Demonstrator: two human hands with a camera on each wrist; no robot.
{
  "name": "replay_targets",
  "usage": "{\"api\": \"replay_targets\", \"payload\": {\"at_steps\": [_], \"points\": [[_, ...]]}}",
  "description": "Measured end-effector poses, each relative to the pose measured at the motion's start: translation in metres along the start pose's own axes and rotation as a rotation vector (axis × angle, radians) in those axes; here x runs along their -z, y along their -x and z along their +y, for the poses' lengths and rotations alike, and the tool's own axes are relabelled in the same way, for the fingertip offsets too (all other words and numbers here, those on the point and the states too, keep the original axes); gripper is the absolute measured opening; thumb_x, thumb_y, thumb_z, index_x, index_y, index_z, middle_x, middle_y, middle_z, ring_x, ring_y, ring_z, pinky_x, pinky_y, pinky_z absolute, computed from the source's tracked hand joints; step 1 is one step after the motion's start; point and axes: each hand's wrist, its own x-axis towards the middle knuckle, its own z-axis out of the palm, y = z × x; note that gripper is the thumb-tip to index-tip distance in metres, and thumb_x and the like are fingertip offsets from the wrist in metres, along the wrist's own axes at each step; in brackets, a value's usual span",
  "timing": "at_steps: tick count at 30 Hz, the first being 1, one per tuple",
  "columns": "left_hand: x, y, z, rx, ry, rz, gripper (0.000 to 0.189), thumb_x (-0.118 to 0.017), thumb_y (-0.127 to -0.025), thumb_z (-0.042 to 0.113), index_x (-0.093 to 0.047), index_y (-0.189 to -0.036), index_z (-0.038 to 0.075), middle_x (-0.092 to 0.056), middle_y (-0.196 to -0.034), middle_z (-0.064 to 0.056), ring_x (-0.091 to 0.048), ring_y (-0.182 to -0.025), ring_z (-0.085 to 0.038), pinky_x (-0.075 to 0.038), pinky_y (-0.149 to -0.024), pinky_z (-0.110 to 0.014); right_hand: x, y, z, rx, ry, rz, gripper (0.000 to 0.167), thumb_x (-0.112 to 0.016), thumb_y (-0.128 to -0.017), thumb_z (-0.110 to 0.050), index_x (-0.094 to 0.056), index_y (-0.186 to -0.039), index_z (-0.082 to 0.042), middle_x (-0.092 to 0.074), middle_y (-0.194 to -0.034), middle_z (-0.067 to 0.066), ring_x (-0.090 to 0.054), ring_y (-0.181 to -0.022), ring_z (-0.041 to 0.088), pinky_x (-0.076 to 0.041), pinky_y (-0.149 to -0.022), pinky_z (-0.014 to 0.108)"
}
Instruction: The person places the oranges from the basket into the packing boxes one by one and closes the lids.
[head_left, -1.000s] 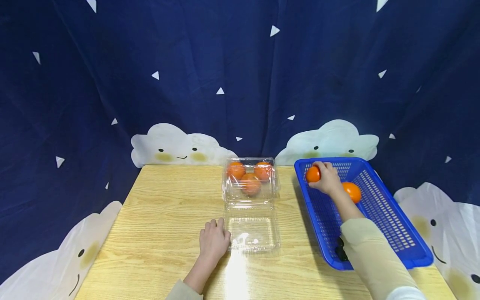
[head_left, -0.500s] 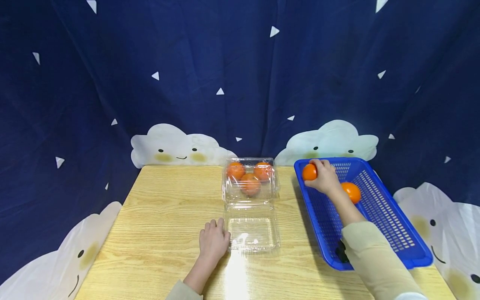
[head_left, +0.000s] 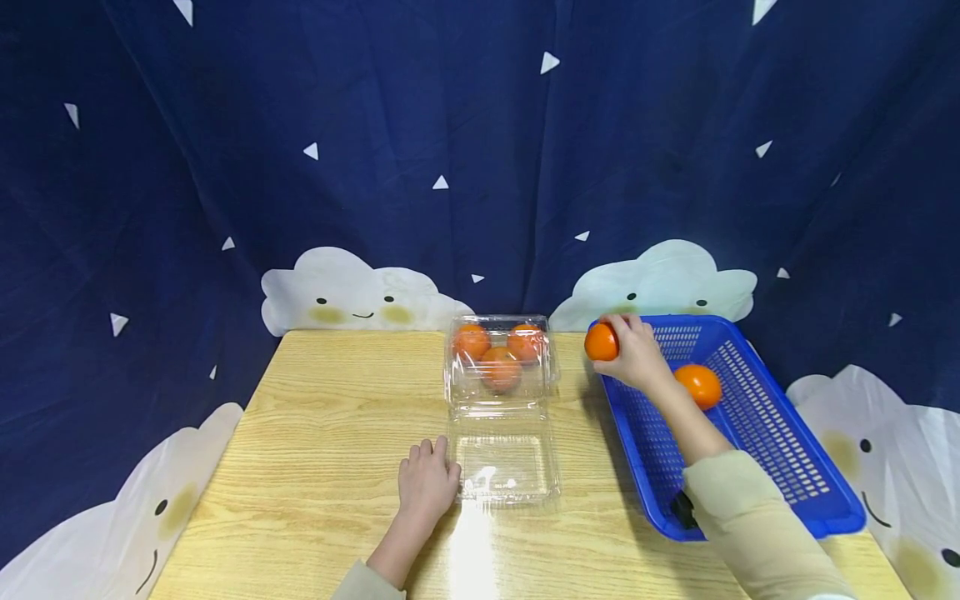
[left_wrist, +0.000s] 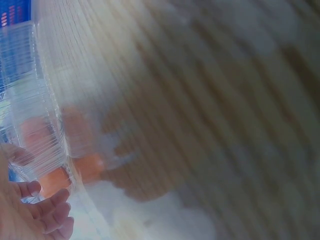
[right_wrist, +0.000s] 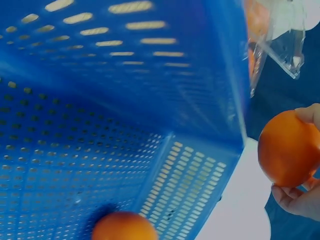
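My right hand (head_left: 636,354) grips an orange (head_left: 602,342) above the left rim of the blue plastic basket (head_left: 622,442). In the right wrist view, the fingers and thumb hold the same orange (right_wrist: 290,149) from one side, beyond the basket wall. My left hand (head_left: 429,479) rests on the table with its fingers loosely extended, the thumb at the left edge of a clear plastic clamshell box (head_left: 504,467). The clamshell lies unfolded, and three oranges (head_left: 501,371) sit in its far half. A second loose orange (head_left: 699,386) stays inside the basket.
A small black object (head_left: 684,508) lies in the near corner of the basket, partly behind the right sleeve (head_left: 750,508). The wooden table (head_left: 322,417) meets a dark blue curtain (head_left: 420,125) with white cloud shapes at its back and sides.
My right hand has carried the orange leftward, from inside the basket to over its left rim. The left hand and the clamshell have stayed still.
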Motion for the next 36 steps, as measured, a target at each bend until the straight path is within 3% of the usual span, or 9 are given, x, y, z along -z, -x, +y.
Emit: {"api": "replay_targets", "payload": {"at_steps": [11, 24, 31, 36], "points": [[-0.001, 0.000, 0.001, 0.008, 0.012, 0.007, 0.026, -0.051, -0.083, 0.025, -0.053, -0.103, 0.009, -0.053, -0.086, -0.009, -0.047, -0.076, -0.024, -0.039, -0.063, -0.037, -0.002, 0.007, -0.031, 0.132, -0.006, -0.023, 0.066, -0.078, -0.062, -0.017, -0.050, -0.121, -0.008, -0.044, -0.118, 0.023, -0.043, -0.097, 0.041, -0.042, -0.077, 0.056], [-0.001, 0.001, 0.000, 0.002, 0.005, 0.012, 0.023, -0.051, -0.083, 0.025, -0.053, -0.100, 0.009, -0.052, -0.084, -0.008, -0.046, -0.074, -0.023, -0.038, -0.060, -0.035, -0.011, 0.016, -0.063, 0.261, -0.015, -0.025, 0.064, -0.079, -0.058, -0.016, -0.055, -0.117, -0.008, -0.047, -0.116, 0.021, -0.047, -0.097, 0.039, -0.043, -0.078, 0.051], [0.001, 0.001, 0.001, 0.004, 0.006, 0.008, 0.024, -0.051, -0.083, 0.025, -0.053, -0.101, 0.009, -0.051, -0.083, -0.008, -0.046, -0.074, -0.023, -0.038, -0.061, -0.036, -0.023, 0.023, -0.076, 0.292, 0.000, -0.059, 0.066, -0.080, -0.057, -0.018, -0.054, -0.117, -0.011, -0.047, -0.119, 0.022, -0.045, -0.108, 0.039, -0.042, -0.084, 0.053], [0.000, 0.000, 0.001, 0.004, 0.003, 0.016, 0.025, -0.052, -0.083, 0.025, -0.053, -0.102, 0.008, -0.051, -0.083, -0.008, -0.047, -0.074, -0.024, -0.039, -0.061, -0.036, -0.030, 0.026, -0.085, 0.319, 0.010, -0.081, 0.066, -0.079, -0.057, -0.019, -0.053, -0.117, -0.013, -0.048, -0.118, 0.019, -0.047, -0.102, 0.037, -0.042, -0.084, 0.051]]}}
